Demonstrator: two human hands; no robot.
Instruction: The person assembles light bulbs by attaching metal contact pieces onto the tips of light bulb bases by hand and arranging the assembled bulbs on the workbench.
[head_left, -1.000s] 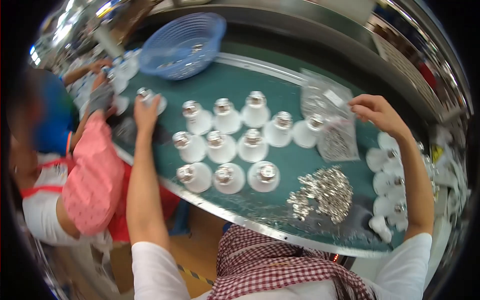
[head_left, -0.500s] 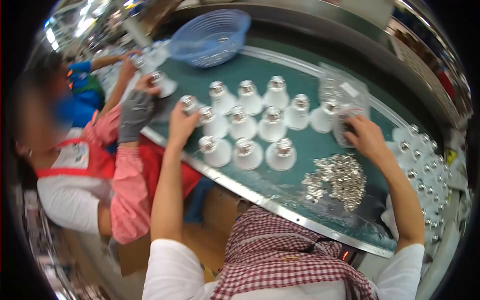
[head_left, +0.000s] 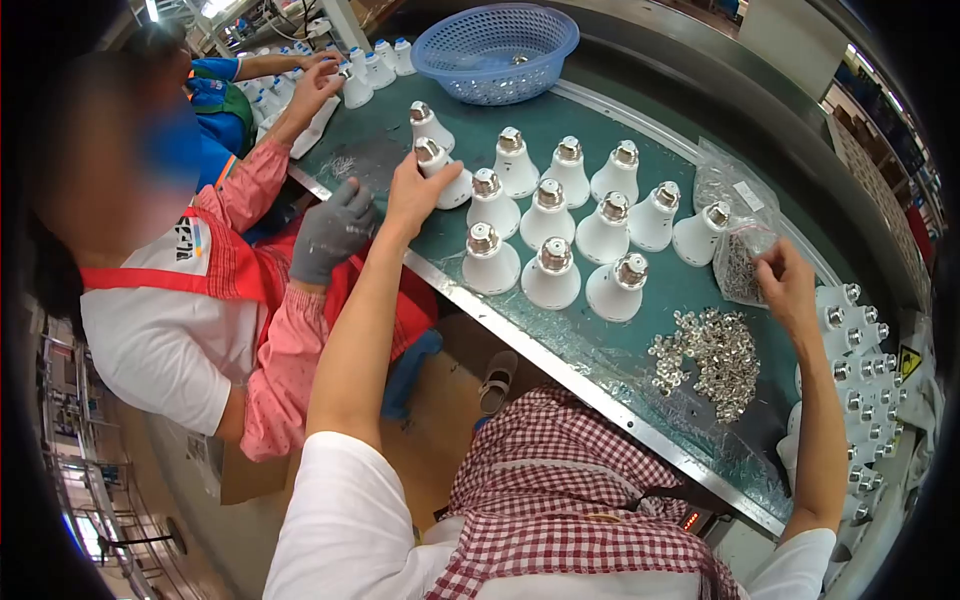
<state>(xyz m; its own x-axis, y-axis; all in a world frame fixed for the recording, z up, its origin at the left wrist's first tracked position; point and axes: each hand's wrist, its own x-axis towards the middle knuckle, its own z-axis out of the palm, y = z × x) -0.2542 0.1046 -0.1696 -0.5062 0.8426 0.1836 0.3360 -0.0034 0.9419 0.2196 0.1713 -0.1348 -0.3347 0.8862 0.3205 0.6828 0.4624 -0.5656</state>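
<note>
My left hand is closed around a white bulb with a silver screw cap. The bulb stands cap-up at the left of a group of similar bulbs on the green table. Just beyond it is another upright bulb. My right hand has its thumb and fingers drawn together at the right edge of a clear plastic bag full of small metal pieces. Whether it pinches the bag or a piece is too small to tell. Loose shiny metal pieces lie heaped in front of the bag.
A blue plastic basket stands at the back. More bulbs crowd the right side. To my left sits a co-worker with a grey-gloved hand; another person works beyond, near more bulbs. A metal strip edges the green table.
The view has shifted, moving the table rightward in the frame. The co-worker's gloved hand has let go of a bulb and drawn back. My right hand has slid to the bag's right edge.
</note>
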